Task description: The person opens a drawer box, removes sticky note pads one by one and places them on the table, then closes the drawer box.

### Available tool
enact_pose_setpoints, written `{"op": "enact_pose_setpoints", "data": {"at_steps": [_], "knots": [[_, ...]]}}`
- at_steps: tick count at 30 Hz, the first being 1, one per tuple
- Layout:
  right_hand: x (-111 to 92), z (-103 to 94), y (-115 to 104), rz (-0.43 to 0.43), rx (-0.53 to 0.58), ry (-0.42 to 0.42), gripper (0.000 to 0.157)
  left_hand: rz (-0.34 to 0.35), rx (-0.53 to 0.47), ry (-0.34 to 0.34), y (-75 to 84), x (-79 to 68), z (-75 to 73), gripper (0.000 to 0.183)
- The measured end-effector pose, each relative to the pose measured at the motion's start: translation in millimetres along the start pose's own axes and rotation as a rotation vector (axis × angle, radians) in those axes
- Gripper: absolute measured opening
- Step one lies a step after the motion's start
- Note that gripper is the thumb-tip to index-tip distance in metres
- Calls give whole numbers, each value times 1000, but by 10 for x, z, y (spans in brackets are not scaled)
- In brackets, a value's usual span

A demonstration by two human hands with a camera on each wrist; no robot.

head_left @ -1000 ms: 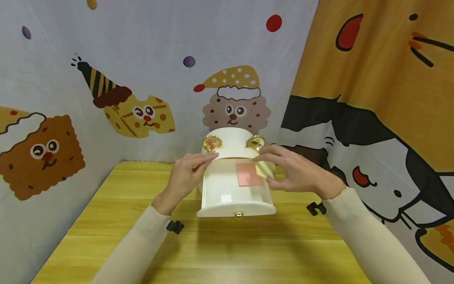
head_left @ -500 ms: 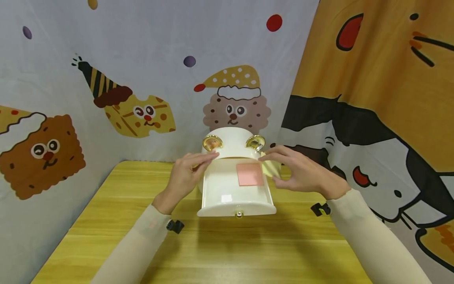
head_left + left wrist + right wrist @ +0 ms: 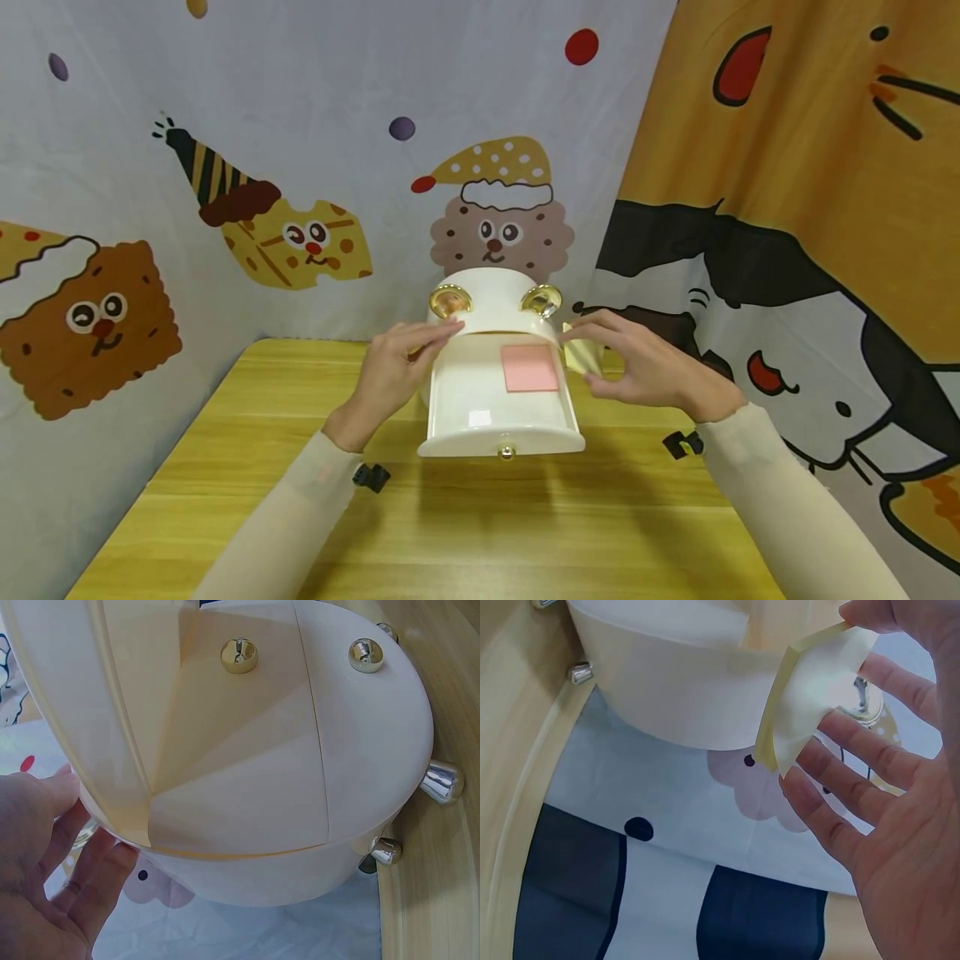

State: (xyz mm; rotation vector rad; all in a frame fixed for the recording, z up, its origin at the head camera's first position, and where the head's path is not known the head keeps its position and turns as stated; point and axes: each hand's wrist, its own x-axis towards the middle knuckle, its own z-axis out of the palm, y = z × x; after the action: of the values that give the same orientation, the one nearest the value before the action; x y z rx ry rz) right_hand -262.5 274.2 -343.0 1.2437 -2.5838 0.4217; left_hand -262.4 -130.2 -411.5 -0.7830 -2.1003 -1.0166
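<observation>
A white drawer box (image 3: 491, 292) with gold rings stands on the table, its upper drawer (image 3: 465, 408) pulled out. A pink sticky note pad (image 3: 529, 368) lies flat at the right of that drawer. My left hand (image 3: 393, 367) holds the left edge of the box near the gold ring; its bent fingers (image 3: 105, 885) meet the rim in the left wrist view. My right hand (image 3: 645, 362) pinches a yellow sticky note pad (image 3: 582, 350) just outside the drawer's right side. In the right wrist view, thumb and fingertips meet the pad's (image 3: 810, 697) edges.
The wooden table (image 3: 300, 475) runs under the box and ends at a white cartoon-printed cloth (image 3: 330, 150) behind. Gold knobs (image 3: 239, 655) and feet (image 3: 442, 781) stick out from the box. A cloth with a cat print hangs at the right.
My right hand has moved right, carrying the yellow sticky note pad from above the drawer's right part to beyond its side. The left hand, box and pink pad stay put.
</observation>
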Motion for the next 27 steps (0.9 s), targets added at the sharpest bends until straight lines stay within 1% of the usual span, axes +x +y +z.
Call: {"op": "enact_pose_setpoints", "data": {"at_steps": [4,7,13,16,22,27], "knots": [[-27,27,47,10,7,-2,62,7,2,5,4,2,-4,37],[-52,67,92,39,22,-10,63,12,3,8,-3,0,-4,36],[-110,170,185,86,53,-26,63,-2,2,-2,-17,-8,5,35],[-125,209,227,91,64,-24,64,-4,6,-5,-25,-10,7,37],[-156,299,312,100,92,-28,64,14,11,8,-39,-17,11,39],[-187,365,375,100,96,-20,63,15,12,6,-39,-20,12,39]]}}
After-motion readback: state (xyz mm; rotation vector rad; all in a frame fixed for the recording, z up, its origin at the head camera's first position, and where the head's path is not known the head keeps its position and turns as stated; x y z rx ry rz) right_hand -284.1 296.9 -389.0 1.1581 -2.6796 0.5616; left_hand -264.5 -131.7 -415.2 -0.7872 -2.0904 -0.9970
